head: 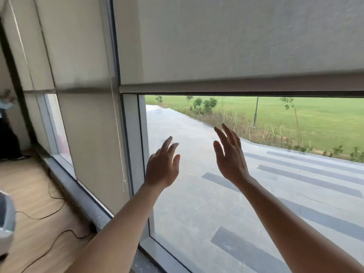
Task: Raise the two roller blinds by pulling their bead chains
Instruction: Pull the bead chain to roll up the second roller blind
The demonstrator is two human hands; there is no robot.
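A beige roller blind (236, 40) covers the upper part of the big window in front of me; its bottom bar (236, 86) hangs about a third of the way down. A second blind (78, 56) on the left has its bottom bar at about the same height. A white bead chain (118, 134) hangs along the window frame between them. My left hand (162, 166) is raised in front of the glass, fingers apart, holding nothing, a little right of the chain. My right hand (229, 154) is raised beside it, open and empty.
A grey window sill (78, 196) runs along the wooden floor (29, 194), where a thin black cable (49, 213) lies. A white rounded object (6, 223) sits at the left edge. Someone dark-clothed stands at the far left (7, 138).
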